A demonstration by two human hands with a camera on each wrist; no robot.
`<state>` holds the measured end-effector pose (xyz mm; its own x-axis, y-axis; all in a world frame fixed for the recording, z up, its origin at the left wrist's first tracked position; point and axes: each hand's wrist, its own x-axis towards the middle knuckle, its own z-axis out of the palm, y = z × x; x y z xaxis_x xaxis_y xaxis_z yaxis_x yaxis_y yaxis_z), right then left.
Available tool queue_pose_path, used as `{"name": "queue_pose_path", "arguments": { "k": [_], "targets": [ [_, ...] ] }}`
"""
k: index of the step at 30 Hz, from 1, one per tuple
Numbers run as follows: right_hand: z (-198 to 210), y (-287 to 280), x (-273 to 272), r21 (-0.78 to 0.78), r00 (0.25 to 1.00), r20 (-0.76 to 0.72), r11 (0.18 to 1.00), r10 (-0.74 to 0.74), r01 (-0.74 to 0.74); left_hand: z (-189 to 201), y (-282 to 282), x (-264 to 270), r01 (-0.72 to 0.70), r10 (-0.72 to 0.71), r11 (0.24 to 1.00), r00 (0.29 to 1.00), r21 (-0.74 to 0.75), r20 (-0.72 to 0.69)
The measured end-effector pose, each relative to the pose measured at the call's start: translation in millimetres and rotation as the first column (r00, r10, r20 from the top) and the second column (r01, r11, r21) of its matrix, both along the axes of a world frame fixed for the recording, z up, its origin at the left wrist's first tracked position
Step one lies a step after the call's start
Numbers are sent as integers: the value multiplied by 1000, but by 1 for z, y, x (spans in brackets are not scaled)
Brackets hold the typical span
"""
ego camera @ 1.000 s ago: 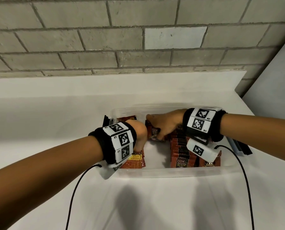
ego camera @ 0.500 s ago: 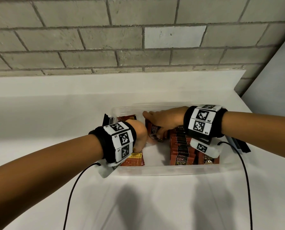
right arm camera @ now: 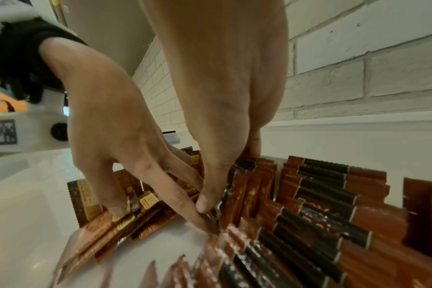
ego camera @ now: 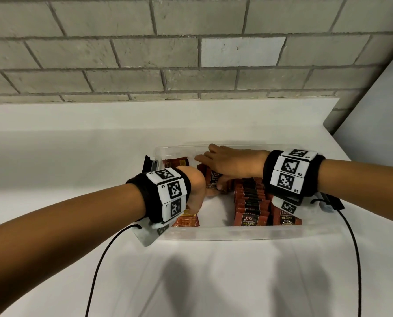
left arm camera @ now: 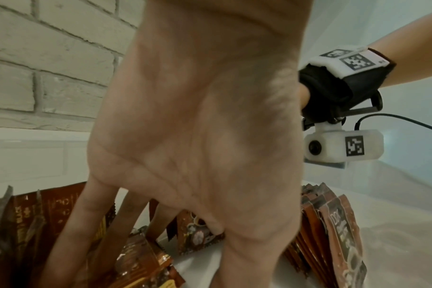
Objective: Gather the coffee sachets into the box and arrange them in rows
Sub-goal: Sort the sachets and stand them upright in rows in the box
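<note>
A clear plastic box (ego camera: 236,233) stands on the white counter. Two rows of upright red-and-black coffee sachets (ego camera: 251,202) fill its right half; the same rows (right arm camera: 321,224) show in the right wrist view. Loose sachets (ego camera: 186,221) lean and lie at its left. My right hand (ego camera: 213,170) reaches leftwards over the rows, and its thumb and fingers (right arm camera: 207,202) pinch a bunch of upright sachets at the far end of the left row. My left hand (ego camera: 196,191) points straight down into the box, fingers spread on the loose sachets (right arm camera: 99,233), index tip touching the right thumb.
Black latch pieces stick out at the box's left (ego camera: 148,164) and right (ego camera: 332,202) ends. A grey brick wall (ego camera: 191,53) rises behind the counter, and a pale panel (ego camera: 385,110) closes the right side. Black cables (ego camera: 99,271) trail from both wrists across the counter.
My right hand has slid leftwards and toward the far wall of the box, with its fingers stretched out further. The left hand has hardly moved.
</note>
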<state>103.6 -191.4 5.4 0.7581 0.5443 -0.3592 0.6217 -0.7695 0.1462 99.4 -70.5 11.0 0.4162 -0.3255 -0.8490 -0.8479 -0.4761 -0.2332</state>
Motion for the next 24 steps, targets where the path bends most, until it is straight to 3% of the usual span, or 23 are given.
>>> {"name": "queue_pose_path", "arguments": {
  "k": [3,6,9,13,20,24],
  "targets": [
    [12,-1,-2,203,973,-193,965,-127,166,-3,1,0,-21,21,1000,1000,2,18],
    [29,-6,-2,259,946,-281,937,-160,235,-7,1,4,-79,79,996,997,34,-3],
    [43,-18,-2,311,943,-262,907,-206,285,-6,3,7,-175,174,985,984,-15,-48],
    [46,-37,-5,403,934,-177,843,-311,357,8,8,0,-197,188,973,979,-120,-79],
    [24,-39,-17,240,857,-206,825,-472,512,16,9,-6,-146,143,976,989,-160,-31],
    [17,-34,-13,320,844,-209,781,-493,536,16,12,-6,-146,145,971,989,-189,-17]
  ]
}}
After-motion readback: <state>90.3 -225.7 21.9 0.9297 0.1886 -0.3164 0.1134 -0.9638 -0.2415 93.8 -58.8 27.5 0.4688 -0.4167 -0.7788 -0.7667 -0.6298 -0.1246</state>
